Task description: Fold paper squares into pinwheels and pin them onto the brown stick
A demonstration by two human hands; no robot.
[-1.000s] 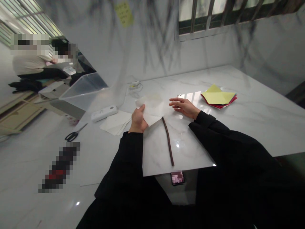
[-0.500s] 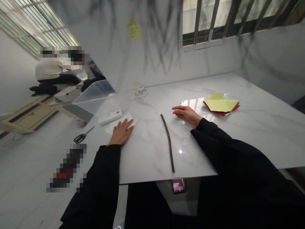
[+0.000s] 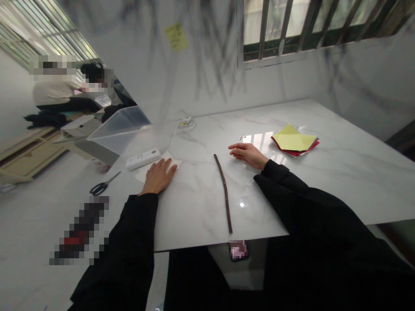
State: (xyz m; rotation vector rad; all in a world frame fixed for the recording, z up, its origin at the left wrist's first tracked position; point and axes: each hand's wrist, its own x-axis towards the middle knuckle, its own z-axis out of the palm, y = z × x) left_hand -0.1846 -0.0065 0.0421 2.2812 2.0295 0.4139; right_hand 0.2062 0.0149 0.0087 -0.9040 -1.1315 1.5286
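Both hands flat: left hand (image 3: 158,177) on papers (image 3: 171,162), right hand (image 3: 247,153) beside lengthwise stick (image 3: 223,193)

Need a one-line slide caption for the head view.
Left hand flat on white paper sheets, right hand resting open beside a thin brown stick on the marble table.
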